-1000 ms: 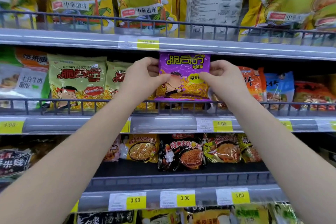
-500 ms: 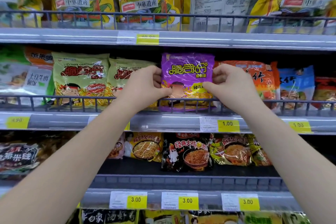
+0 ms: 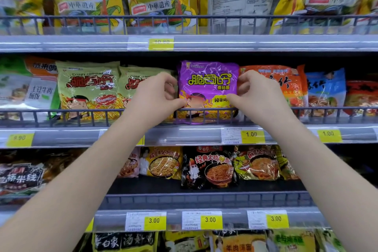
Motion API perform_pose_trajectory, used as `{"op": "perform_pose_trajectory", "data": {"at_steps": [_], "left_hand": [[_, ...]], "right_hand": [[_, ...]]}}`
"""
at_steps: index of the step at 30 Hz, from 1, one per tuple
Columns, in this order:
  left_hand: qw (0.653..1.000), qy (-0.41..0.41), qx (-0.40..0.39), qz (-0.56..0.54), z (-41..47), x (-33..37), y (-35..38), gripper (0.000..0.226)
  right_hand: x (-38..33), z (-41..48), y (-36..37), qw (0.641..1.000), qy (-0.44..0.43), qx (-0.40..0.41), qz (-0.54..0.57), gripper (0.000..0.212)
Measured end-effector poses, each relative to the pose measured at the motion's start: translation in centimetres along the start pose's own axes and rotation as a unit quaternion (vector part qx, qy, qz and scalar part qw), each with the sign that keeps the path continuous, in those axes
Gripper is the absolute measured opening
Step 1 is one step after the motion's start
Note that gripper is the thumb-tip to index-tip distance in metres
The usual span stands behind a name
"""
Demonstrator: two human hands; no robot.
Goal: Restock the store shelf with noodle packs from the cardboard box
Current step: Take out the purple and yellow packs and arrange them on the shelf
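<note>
Head camera looked up at our two hands on the purple noodle pack (image 3: 207, 88), which stood upright on the middle shelf (image 3: 184, 136). Its printed face was turned toward us, with the yellow lettering the right way up. It looked about as wide as tall, so we could not name a clear long axis. Our left hand (image 3: 157, 92) pinched its left edge with curled fingers and thumb. Our right hand (image 3: 255, 94) pinched the right edge the same way. The pack's bottom sat behind the wire rail (image 3: 102, 111), which crossed its lower part. Green packs (image 3: 88, 90) stood just beside it on the left. An orange pack (image 3: 286, 82) stood on the right, partly behind our right hand, with a blue pack (image 3: 325, 90) beyond it. Below the rail a price tag (image 3: 252, 134) read 1.00.
</note>
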State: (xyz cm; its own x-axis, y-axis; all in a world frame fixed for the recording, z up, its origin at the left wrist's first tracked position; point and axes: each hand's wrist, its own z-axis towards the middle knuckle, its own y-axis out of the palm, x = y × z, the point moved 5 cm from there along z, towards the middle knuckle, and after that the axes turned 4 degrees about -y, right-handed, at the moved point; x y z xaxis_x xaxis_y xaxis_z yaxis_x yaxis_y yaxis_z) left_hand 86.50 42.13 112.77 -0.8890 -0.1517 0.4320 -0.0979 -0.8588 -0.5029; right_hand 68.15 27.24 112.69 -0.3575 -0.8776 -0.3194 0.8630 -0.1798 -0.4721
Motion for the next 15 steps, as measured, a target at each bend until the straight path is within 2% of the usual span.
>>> {"op": "perform_pose_trajectory", "data": {"at_steps": [3,6,10,15], "left_hand": [[0.998,0.038,0.028,0.029,-0.8,0.2,-0.8,0.039],[0.996,0.077,0.02,0.042,-1.9,0.9,-1.1,0.024],[0.994,0.096,-0.037,0.042,-3.8,1.5,-0.1,0.013],[0.989,0.092,-0.093,0.07,-7.1,-0.1,1.1,0.017]], "right_hand": [[-0.2,-0.7,-0.6,0.998,-0.018,0.053,-0.026,0.039],[-0.8,-1.3,-0.5,0.996,-0.044,0.069,-0.033,0.025],[-1.8,-2.1,0.6,0.996,-0.045,0.005,0.082,0.017],[-3.0,-4.1,2.5,0.982,-0.039,-0.078,0.169,0.014]]}}
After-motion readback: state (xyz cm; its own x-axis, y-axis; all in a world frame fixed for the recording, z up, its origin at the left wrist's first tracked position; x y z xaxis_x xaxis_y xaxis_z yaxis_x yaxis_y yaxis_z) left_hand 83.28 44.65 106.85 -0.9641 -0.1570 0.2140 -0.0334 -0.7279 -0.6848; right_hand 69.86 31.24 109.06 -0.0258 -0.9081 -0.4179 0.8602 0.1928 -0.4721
